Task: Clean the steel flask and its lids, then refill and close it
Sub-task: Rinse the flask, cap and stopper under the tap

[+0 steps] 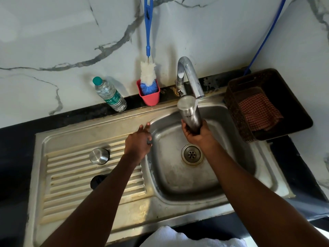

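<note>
Right hand (pixel 194 130) grips the flask (pixel 190 113) by its lower body under the tap (pixel 188 75) stream, left hand (pixel 138 143) loosely open beside the lids (pixel 99 155); wet steel likely slippery, rigid, heavier when filling, so hold mid-body.

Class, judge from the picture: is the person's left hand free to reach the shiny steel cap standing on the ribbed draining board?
Probably yes. The left hand rests open at the basin's edge holding nothing, and the shiny steel cap stands close beside its forearm with nothing between them. The right hand holds the steel flask under the tap.
</note>
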Demonstrator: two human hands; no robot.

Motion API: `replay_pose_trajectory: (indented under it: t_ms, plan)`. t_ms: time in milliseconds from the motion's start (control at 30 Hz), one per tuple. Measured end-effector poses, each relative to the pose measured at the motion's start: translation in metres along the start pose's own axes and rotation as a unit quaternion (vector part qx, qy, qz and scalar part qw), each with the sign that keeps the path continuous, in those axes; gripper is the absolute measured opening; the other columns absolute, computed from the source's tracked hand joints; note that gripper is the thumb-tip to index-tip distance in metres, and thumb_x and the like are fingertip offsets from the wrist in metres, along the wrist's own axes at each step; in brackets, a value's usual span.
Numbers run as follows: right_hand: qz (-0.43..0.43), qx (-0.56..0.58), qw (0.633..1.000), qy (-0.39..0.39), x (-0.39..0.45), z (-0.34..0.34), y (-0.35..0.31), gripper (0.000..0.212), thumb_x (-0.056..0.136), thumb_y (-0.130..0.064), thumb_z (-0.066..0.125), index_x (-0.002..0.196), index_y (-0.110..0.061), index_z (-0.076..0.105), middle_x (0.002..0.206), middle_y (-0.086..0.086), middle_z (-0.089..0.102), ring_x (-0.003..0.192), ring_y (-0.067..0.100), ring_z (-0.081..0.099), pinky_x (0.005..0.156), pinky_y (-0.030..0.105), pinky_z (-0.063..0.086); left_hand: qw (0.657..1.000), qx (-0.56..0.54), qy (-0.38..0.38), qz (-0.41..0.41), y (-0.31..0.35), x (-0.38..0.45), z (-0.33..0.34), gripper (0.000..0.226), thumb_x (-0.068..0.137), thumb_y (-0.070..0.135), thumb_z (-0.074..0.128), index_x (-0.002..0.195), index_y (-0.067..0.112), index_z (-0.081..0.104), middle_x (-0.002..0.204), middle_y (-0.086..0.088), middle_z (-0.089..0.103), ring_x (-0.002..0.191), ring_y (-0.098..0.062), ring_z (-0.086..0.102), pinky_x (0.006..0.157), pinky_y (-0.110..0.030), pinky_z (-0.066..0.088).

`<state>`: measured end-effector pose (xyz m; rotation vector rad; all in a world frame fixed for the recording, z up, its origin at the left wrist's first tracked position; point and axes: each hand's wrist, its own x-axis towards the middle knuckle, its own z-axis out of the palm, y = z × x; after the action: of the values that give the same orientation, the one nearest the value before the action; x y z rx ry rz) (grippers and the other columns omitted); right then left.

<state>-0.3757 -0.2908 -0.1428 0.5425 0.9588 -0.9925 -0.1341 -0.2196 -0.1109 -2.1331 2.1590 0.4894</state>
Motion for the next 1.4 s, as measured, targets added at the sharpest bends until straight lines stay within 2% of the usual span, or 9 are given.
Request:
replay_pose_trajectory:
  t_ms: [233,400,633,733,833,933,1067,1267,1400]
  plan:
    - [-0.081,-0.053,0.995,-0.028,-0.019,-0.016,-0.004,0.054,0.087,-0.036,0.079,0.124,-0.003,0.057,0.124,0.026,0.063,0.116,0.044,0.06,0.099,0.06,0.051,0.999,0.002,-0.031,-0.017,-0.003,0.006,0.002,0.032,0.085,0.033,0.079,0.117,0.033,0.073,0.165,0.001,0.043,0.132,-0.022,0.064,0.096,-0.038,0.055]
    - [-0.2,-0.253,0.945,-0.044,-0.024,-0.022,0.004,0.073,0.075,-0.026,0.091,0.139,-0.024,0.056,0.132,0.013,0.068,0.118,0.035,0.066,0.077,0.052,0.061,0.999,0.013,-0.027,-0.025,0.001,0.003,-0.003,0.024,0.084,0.033,0.081,0.107,0.031,0.075,0.147,-0.002,0.062,0.109,-0.028,0.073,0.09,-0.037,0.056]
    - [-0.312,-0.421,0.849,-0.07,-0.029,-0.015,0.008,0.072,0.071,-0.009,0.092,0.13,-0.036,0.058,0.122,0.002,0.073,0.109,0.022,0.072,0.088,0.042,0.061,0.999,0.011,-0.024,-0.023,0.002,0.001,-0.001,0.04,0.083,0.033,0.082,0.121,0.034,0.072,0.152,-0.005,0.058,0.112,-0.027,0.074,0.091,-0.038,0.056]
    - [-0.332,-0.539,0.772,-0.057,-0.038,-0.02,0.012,0.063,0.069,-0.007,0.093,0.121,-0.02,0.06,0.102,-0.005,0.073,0.089,0.0,0.071,0.077,0.022,0.057,1.0,0.016,-0.018,-0.02,0.001,0.004,-0.005,0.026,0.082,0.035,0.083,0.107,0.032,0.075,0.136,-0.002,0.069,0.107,-0.026,0.074,0.089,-0.035,0.054]
    - [-0.365,-0.543,0.756,-0.026,-0.04,-0.025,0.004,0.061,0.071,-0.002,0.091,0.122,-0.016,0.059,0.1,-0.008,0.07,0.084,-0.001,0.069,0.066,0.008,0.05,0.999,0.025,-0.01,-0.017,0.001,0.003,-0.003,0.025,0.083,0.034,0.083,0.107,0.033,0.076,0.14,-0.002,0.067,0.105,-0.026,0.075,0.088,-0.035,0.056]
    - [-0.364,-0.59,0.719,-0.049,-0.039,-0.02,0.0,0.077,0.069,-0.007,0.093,0.135,-0.022,0.056,0.111,-0.011,0.072,0.1,0.005,0.069,0.077,0.013,0.052,1.0,0.022,-0.004,-0.013,0.002,0.003,-0.001,0.03,0.083,0.033,0.083,0.112,0.032,0.075,0.143,-0.004,0.066,0.103,-0.026,0.076,0.086,-0.037,0.058]
    - [-0.367,-0.613,0.698,-0.045,-0.04,-0.03,-0.007,0.082,0.063,-0.017,0.096,0.135,-0.031,0.059,0.115,-0.01,0.075,0.104,0.008,0.071,0.095,0.033,0.057,0.999,0.029,0.0,-0.018,0.0,0.005,-0.004,0.016,0.083,0.037,0.084,0.096,0.032,0.075,0.114,0.003,0.077,0.1,-0.023,0.075,0.086,-0.034,0.055]
    - [-0.36,-0.645,0.673,-0.045,-0.052,-0.03,-0.013,0.079,0.069,-0.015,0.092,0.137,-0.033,0.056,0.114,-0.012,0.069,0.097,0.002,0.065,0.067,0.005,0.048,0.999,0.034,-0.007,-0.007,0.0,0.005,-0.003,0.023,0.083,0.034,0.084,0.105,0.031,0.076,0.13,-0.003,0.073,0.108,-0.022,0.074,0.087,-0.035,0.057]
    - [-0.413,-0.617,0.67,-0.008,-0.057,-0.029,-0.019,0.078,0.063,-0.022,0.092,0.132,-0.039,0.059,0.109,-0.016,0.072,0.097,0.006,0.07,0.085,0.029,0.058,0.999,0.037,0.0,-0.011,-0.001,0.006,0.002,0.04,0.084,0.034,0.083,0.123,0.032,0.072,0.148,-0.007,0.062,0.11,-0.024,0.075,0.088,-0.036,0.058]
